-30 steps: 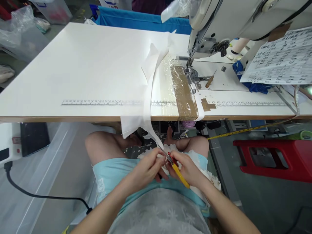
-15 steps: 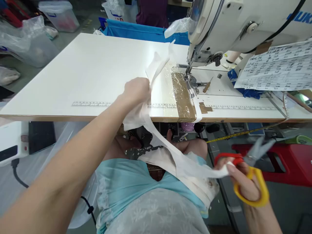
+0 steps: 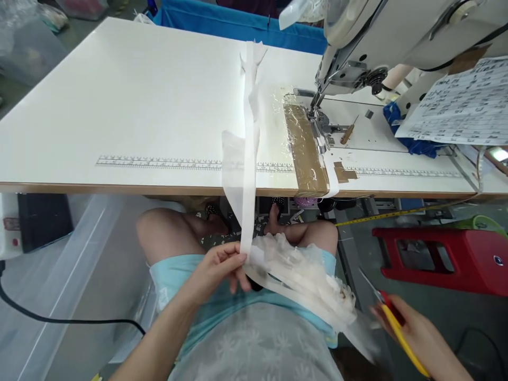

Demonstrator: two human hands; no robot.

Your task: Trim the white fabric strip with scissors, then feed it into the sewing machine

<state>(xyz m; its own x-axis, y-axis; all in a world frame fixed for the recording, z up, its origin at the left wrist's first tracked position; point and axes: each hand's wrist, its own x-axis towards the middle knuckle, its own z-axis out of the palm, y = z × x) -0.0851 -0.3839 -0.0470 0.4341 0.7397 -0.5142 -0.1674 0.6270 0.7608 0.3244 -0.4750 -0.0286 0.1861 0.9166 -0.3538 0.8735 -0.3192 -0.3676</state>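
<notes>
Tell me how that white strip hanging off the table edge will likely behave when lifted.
The strip is probably floppy: its far end lies crumpled on the table. It looks light, being thin and narrow, so the left hand seems to need only a fingertip pinch. It may crease easily, judging by the wrinkles.

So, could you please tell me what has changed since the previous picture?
The left hand has drawn back off the table, its fingers holding a white strip that now runs straight over the front edge. The right hand has let go of the white cloth but keeps the scissors. The sewing machine has stayed put.
</notes>
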